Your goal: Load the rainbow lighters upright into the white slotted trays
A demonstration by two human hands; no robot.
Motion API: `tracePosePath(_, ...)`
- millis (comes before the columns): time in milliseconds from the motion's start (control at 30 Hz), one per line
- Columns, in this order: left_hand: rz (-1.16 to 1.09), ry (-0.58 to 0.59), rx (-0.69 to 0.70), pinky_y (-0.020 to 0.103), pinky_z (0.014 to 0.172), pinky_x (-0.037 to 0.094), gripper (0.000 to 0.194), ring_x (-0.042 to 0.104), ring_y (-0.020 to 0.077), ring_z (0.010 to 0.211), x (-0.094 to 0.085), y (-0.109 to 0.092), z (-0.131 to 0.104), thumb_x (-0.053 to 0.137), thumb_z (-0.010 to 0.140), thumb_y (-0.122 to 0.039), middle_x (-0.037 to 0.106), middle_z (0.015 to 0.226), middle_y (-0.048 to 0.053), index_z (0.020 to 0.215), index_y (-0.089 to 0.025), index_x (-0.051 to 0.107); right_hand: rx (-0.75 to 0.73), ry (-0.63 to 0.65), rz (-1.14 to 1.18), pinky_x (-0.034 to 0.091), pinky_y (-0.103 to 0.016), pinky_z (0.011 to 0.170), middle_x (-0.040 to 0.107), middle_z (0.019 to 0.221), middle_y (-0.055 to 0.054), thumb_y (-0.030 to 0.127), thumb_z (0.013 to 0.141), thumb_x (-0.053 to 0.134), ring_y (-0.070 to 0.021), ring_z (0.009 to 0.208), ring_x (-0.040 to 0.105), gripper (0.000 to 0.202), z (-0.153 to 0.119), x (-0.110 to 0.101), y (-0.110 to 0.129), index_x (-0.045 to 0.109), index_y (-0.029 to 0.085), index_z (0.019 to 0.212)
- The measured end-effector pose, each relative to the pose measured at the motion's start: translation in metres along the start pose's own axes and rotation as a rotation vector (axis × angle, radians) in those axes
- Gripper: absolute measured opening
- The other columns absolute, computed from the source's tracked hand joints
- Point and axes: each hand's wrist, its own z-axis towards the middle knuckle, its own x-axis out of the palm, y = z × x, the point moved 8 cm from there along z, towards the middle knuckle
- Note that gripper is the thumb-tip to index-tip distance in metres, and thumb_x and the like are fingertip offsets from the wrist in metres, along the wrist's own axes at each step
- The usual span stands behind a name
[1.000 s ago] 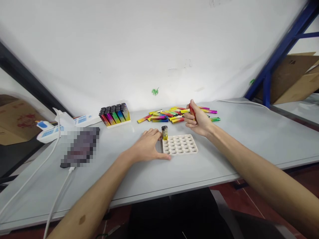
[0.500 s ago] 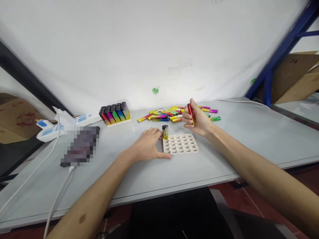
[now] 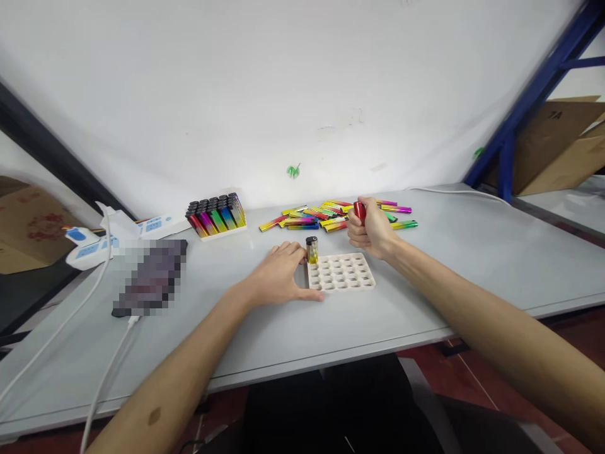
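A white tray (image 3: 352,284) with rows of holes lies flat on the table. One lighter (image 3: 312,251) with a black top and yellowish body stands upright in its back left corner. My left hand (image 3: 281,274) spans the tray's left end, thumb along the front corner and fingers by the back corner near that lighter. To the right, above the tray's back edge, my right hand (image 3: 371,230) is closed around a red shiny lighter (image 3: 360,210); only its upper part shows, the rest hidden by the fingers. Behind that hand lies a pile of shiny coloured lighter sleeves (image 3: 302,221).
A full tray of black-topped lighters (image 3: 217,217) stands at the back left. Left of it are a power strip (image 3: 94,251), a blurred dark device (image 3: 154,277) and white cables (image 3: 108,372). The wall (image 3: 302,94) closes off the back; a blue frame (image 3: 508,157) rises at right.
My right hand has turned and closed further, so less of the red lighter shows and it sits slightly lower. My left hand and the tray have stayed in place.
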Motion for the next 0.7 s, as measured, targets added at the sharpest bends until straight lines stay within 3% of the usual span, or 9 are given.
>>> tracePosePath(167, -0.004, -0.008, 0.003, 0.046, 0.093, 0.042, 0.072, 0.052, 0.0301, 0.101, 0.0, 0.0, 0.0, 0.064, 0.066, -0.083, 0.057, 0.108, 0.01, 0.098, -0.02, 0.054, -0.019, 0.021, -0.042, 0.008, -0.022, 0.033, 0.016, 0.042, 0.008, 0.042, 0.096, 0.032, -0.0074, 0.036, 0.008, 0.045, -0.002, 0.006, -0.001, 0.029, 0.023, 0.055)
tracePosePath(400, -0.018, -0.004, -0.006, 0.046, 0.093, 0.042, 0.07, 0.053, 0.031, 0.101, -0.002, -0.001, 0.0, 0.065, 0.066, -0.082, 0.058, 0.109, 0.01, 0.097, -0.021, 0.055, -0.025, 0.035, -0.075, 0.008, -0.022, 0.035, 0.015, 0.043, 0.009, 0.065, 0.092, 0.043, -0.0066, 0.037, 0.007, 0.056, -0.003, 0.009, -0.005, 0.028, 0.024, 0.057)
tracePosePath(567, -0.017, -0.02, -0.002, 0.046, 0.092, 0.042, 0.07, 0.053, 0.0311, 0.101, -0.002, 0.0, 0.0, 0.065, 0.065, -0.083, 0.058, 0.109, 0.01, 0.097, -0.021, 0.055, -0.025, 0.022, -0.098, 0.009, -0.022, 0.034, 0.017, 0.042, 0.008, 0.05, 0.095, 0.036, -0.0077, 0.037, 0.007, 0.046, -0.005, 0.01, -0.003, 0.029, 0.024, 0.058)
tracePosePath(700, -0.01, -0.012, 0.002, 0.045, 0.092, 0.042, 0.07, 0.053, 0.0311, 0.102, -0.002, -0.001, 0.0, 0.065, 0.065, -0.083, 0.058, 0.109, 0.01, 0.096, -0.02, 0.055, 0.0, 0.014, -0.118, 0.008, -0.021, 0.035, 0.017, 0.042, 0.009, 0.052, 0.095, 0.036, -0.0074, 0.037, 0.007, 0.046, -0.006, 0.012, -0.006, 0.032, 0.024, 0.059)
